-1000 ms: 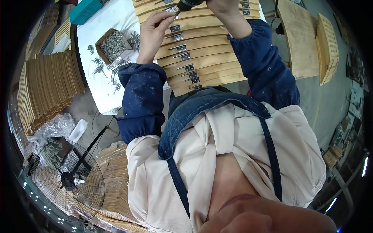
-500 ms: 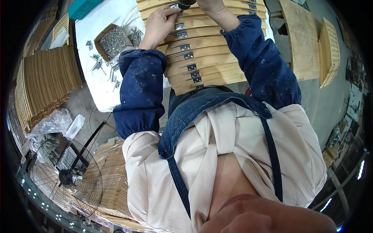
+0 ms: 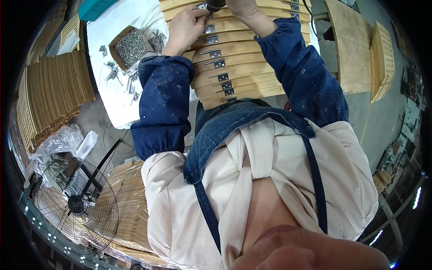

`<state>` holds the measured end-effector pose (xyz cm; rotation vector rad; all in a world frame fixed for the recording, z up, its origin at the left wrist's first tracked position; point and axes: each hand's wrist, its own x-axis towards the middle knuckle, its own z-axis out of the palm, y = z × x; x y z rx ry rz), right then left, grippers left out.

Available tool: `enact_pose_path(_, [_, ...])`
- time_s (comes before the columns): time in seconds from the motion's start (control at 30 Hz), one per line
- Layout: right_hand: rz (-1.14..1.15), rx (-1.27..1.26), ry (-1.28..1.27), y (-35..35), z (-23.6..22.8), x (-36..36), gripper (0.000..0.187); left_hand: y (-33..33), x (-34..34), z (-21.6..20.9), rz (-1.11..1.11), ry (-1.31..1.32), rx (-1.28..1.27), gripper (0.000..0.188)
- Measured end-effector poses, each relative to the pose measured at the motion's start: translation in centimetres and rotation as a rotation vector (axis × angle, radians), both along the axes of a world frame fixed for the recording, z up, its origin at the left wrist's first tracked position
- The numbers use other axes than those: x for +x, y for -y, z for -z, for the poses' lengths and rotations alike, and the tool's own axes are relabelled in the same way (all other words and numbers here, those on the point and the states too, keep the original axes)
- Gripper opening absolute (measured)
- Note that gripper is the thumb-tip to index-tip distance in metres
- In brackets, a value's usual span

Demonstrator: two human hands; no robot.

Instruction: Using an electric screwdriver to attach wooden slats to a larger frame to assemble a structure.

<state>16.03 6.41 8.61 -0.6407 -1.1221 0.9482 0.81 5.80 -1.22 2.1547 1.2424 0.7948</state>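
Observation:
Wooden slats [image 3: 245, 56] lie in overlapping rows before me, with small metal hinges [image 3: 215, 53] set along them. My left hand [image 3: 186, 28] rests over the slats at their left side. Its thumb and forefinger pinch together beside a hinge [image 3: 202, 6]; whatever is between them is too small to make out. From the upper edge my right hand [image 3: 243, 8] grips an electric screwdriver [image 3: 216, 4]. Only the tool's dark round nose shows, pointing down next to my left fingertips; its body is cut off by the picture's edge.
An open box of screws [image 3: 130, 47] stands on the white-covered table [image 3: 110, 101], loose hinges [image 3: 113, 72] around it. Stacked slatted panels [image 3: 56, 92] rise at the left, a wire-caged fan [image 3: 76, 204] below them. A dark cable [image 3: 310, 15] hangs right of the slats, near a wooden board [image 3: 355, 49].
My right hand and the screwdriver have shifted slightly left. A dark cable now shows at the upper right. My left hand has barely moved and keeps its pinch.

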Motion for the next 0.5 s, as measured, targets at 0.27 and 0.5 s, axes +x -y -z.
enact_pose_path(0.27, [0.004,-0.017,0.079,0.2,0.0,0.4,0.030,0.7,-1.1,-1.6,-0.013,-0.029,0.103,0.021])
enact_pose_path(0.5, [-0.014,-0.050,0.072,0.3,-0.4,-0.3,0.028,1.2,-2.0,-1.1,-0.069,-0.114,0.254,0.019])
